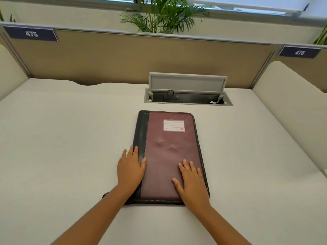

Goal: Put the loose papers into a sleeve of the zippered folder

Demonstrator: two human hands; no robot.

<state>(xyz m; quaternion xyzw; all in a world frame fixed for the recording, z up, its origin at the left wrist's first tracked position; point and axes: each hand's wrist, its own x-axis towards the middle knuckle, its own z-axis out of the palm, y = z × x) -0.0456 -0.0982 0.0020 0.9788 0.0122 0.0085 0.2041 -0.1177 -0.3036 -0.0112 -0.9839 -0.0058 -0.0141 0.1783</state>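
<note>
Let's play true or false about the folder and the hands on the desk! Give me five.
1. The folder is closed. True.
2. Both hands lie flat on the folder. True: the left hand at its dark spine edge, the right hand on the cover.
3. Loose papers lie beside the folder. False: no papers are in view.
4. The cable box lid behind the folder is shut. False: it stands open.
5. The folder has a label on its cover. True.

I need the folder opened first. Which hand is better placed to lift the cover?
Probably the right hand: it lies flat near the folder's opening edge, while the left hand rests on the black spine side.
</note>
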